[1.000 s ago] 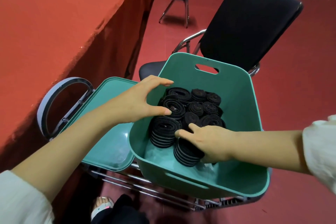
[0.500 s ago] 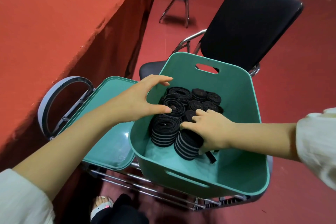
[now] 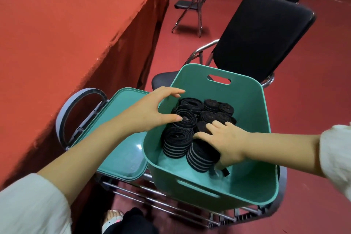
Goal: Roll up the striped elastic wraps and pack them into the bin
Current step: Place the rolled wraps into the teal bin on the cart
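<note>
Here, in the head view, a teal plastic bin with cut-out handles [image 3: 248, 100] sits on a chromed metal rack [image 3: 171, 205], and all the rolled black elastic wraps with grey stripes [image 3: 190, 118] stand packed inside it, clustered toward its far left side. The left hand [image 3: 150, 112] arches over the bin's left rim, fingers spread and loosely curved around nothing, the thumb tip touching the top of one roll in the middle of the cluster. The right hand [image 3: 226, 140] reaches in from the right and lies on the nearest striped roll [image 3: 201, 157], thumb stretched along its upper edge and fingers laid over the rolls behind. Whether it clasps that roll or only presses on it, I cannot tell, since the palm hides the roll's right side. A loose black strap end [image 3: 225, 172] pokes out just below this hand. Beside the bin, on the left, lies a teal lid [image 3: 121, 129]. A black padded chair [image 3: 262, 38] stands behind the bin, and a red cloth-covered table [image 3: 66, 24] runs along the left.
</note>
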Demonstrator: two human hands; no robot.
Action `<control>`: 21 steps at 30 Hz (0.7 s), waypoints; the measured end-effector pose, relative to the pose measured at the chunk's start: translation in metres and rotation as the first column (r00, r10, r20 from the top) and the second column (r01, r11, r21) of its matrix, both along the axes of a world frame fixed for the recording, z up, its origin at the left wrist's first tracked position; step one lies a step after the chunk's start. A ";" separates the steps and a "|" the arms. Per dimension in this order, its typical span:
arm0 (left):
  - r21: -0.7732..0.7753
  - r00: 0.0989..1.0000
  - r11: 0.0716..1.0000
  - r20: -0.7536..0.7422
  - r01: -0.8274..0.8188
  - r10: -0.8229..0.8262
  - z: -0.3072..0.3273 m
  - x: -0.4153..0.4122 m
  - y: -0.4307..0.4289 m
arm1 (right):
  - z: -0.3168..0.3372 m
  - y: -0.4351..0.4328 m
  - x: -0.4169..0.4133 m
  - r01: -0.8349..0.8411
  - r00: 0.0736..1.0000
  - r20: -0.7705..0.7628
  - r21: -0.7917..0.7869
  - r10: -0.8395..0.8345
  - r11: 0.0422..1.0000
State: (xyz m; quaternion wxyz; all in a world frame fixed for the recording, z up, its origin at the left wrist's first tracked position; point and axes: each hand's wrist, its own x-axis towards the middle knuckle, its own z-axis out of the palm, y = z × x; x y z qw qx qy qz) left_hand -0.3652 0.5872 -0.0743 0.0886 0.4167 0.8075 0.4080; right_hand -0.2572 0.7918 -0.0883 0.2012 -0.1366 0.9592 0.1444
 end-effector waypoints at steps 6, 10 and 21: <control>-0.061 0.974 0.988 -0.187 -0.142 0.129 0.027 0.022 -0.008 | 0.058 -0.001 0.006 0.167 0.942 -0.200 -0.413 -0.268 0.895; -0.139 0.886 0.937 -0.393 -0.321 0.246 0.067 0.040 -0.029 | 0.103 -0.015 0.014 0.084 0.895 -0.349 -0.481 -0.279 0.873; -0.430 0.636 0.473 -0.583 -0.769 0.504 0.158 0.149 -0.226 | 0.195 -0.176 0.011 -0.308 0.854 -0.518 -0.426 0.050 0.851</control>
